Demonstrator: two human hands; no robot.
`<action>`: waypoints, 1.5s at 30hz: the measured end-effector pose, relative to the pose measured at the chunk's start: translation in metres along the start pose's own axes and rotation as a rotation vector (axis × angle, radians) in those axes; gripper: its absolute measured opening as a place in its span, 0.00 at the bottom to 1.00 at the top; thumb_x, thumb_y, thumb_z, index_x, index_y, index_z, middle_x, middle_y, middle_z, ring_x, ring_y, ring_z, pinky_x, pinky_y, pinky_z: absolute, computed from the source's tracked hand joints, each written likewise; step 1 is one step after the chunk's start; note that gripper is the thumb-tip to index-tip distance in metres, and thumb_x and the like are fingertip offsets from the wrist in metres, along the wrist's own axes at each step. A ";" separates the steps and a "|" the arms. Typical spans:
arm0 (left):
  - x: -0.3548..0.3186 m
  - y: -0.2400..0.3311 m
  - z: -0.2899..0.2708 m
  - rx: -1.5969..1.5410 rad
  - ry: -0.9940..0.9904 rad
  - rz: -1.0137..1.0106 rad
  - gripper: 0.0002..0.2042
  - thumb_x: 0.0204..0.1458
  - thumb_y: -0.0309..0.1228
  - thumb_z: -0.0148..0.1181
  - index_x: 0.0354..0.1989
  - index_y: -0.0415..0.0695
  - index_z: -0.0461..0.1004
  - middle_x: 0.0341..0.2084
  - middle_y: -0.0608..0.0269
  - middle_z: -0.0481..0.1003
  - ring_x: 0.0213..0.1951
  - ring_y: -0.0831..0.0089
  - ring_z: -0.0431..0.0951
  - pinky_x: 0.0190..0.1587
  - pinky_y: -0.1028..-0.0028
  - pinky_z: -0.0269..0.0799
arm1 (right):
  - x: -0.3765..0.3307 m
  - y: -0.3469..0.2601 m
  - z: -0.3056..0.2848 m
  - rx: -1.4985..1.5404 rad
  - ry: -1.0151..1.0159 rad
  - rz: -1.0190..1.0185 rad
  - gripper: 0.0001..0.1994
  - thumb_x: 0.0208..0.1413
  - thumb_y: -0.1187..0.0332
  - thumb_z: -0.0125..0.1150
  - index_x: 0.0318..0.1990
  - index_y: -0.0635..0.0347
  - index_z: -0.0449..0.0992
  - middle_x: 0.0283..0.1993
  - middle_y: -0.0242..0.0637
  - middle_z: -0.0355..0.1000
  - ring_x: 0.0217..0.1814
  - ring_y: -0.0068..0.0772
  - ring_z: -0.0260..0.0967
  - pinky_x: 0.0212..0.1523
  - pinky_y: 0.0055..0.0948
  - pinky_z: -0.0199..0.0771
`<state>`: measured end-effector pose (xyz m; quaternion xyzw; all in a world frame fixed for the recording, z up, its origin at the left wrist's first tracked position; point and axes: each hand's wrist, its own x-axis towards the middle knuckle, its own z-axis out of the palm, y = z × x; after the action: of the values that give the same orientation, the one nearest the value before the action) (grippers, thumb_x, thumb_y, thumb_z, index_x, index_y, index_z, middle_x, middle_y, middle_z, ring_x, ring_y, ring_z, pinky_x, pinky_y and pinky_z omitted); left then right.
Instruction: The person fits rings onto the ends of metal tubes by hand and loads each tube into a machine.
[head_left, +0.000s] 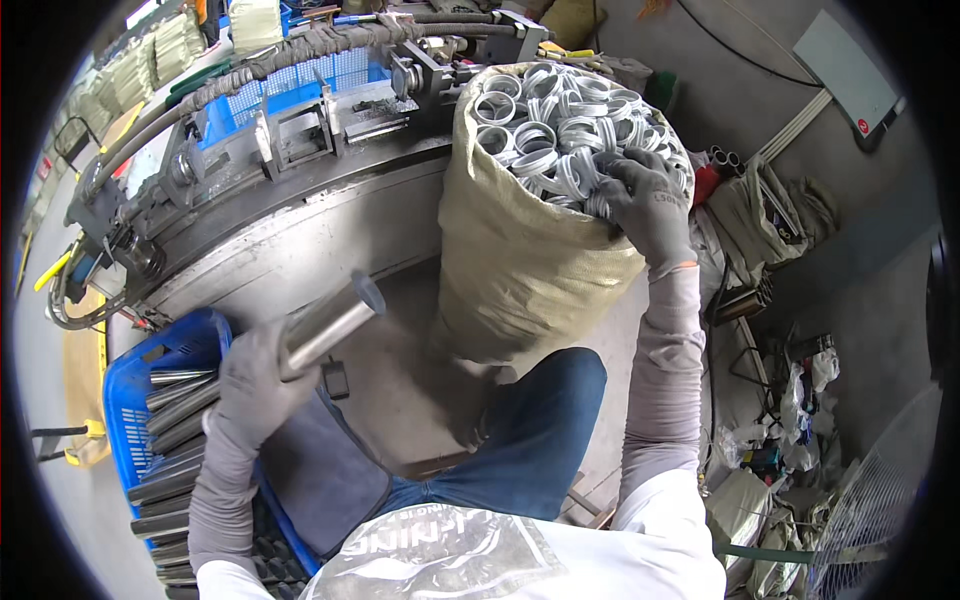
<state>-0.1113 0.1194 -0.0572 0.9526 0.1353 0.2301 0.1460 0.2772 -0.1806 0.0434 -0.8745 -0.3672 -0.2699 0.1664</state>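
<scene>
My gloved left hand (pixel 256 378) is closed around a shiny metal tube (pixel 335 322), which tilts up to the right above the floor. The tube and hand are a little blurred. On the right, a tall woven sack (pixel 535 275) is heaped with silvery-white threaded rings (pixel 535 140). At the sack's near right rim, my gloved right hand (pixel 648 200) reaches down with its fingers curled onto rings at the edge of the heap. Its fingertips are partly hidden among them. Below my left hand stands a blue plastic basket (pixel 125 410) stacked with metal tubes (pixel 165 490).
A long metal machine (pixel 300 150) with clamps and wrapped hoses runs across the upper left. Behind it is a blue mesh crate (pixel 345 70). A fan guard (pixel 880 510) stands at the lower right, near plastic bags (pixel 800 400). A grey panel (pixel 845 70) is at the upper right.
</scene>
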 end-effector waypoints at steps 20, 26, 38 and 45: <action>-0.010 -0.004 0.053 0.040 -0.059 0.051 0.23 0.44 0.38 0.71 0.48 0.43 0.74 0.35 0.52 0.79 0.39 0.52 0.82 0.44 0.55 0.76 | -0.135 -0.141 0.114 1.510 -0.294 0.398 0.24 0.72 0.61 0.48 0.69 0.66 0.69 0.62 0.43 0.76 0.56 0.32 0.77 0.51 0.29 0.82; -0.019 -0.010 0.056 0.069 -0.175 -0.017 0.21 0.44 0.39 0.70 0.45 0.44 0.74 0.34 0.53 0.78 0.40 0.54 0.82 0.44 0.57 0.77 | -0.167 -0.186 0.149 1.330 -0.476 0.316 0.28 0.74 0.57 0.48 0.74 0.64 0.62 0.63 0.41 0.75 0.61 0.31 0.75 0.57 0.30 0.80; -0.014 -0.003 0.067 0.154 -0.253 0.018 0.17 0.45 0.38 0.69 0.42 0.46 0.74 0.36 0.56 0.78 0.39 0.55 0.81 0.41 0.56 0.76 | -0.171 -0.209 0.167 1.629 -0.354 0.544 0.18 0.74 0.63 0.46 0.55 0.69 0.77 0.47 0.42 0.79 0.46 0.32 0.79 0.53 0.32 0.78; -0.009 -0.007 0.070 0.259 -0.345 0.059 0.20 0.47 0.45 0.69 0.40 0.45 0.72 0.35 0.57 0.78 0.41 0.60 0.82 0.44 0.61 0.78 | -0.177 -0.215 0.176 1.137 -0.137 0.255 0.17 0.72 0.68 0.46 0.44 0.70 0.81 0.44 0.43 0.79 0.45 0.33 0.78 0.50 0.32 0.76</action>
<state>-0.0872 0.1074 -0.1226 0.9922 0.1087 0.0484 0.0365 0.0775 -0.0474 -0.1825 -0.7006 -0.3563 0.0487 0.6164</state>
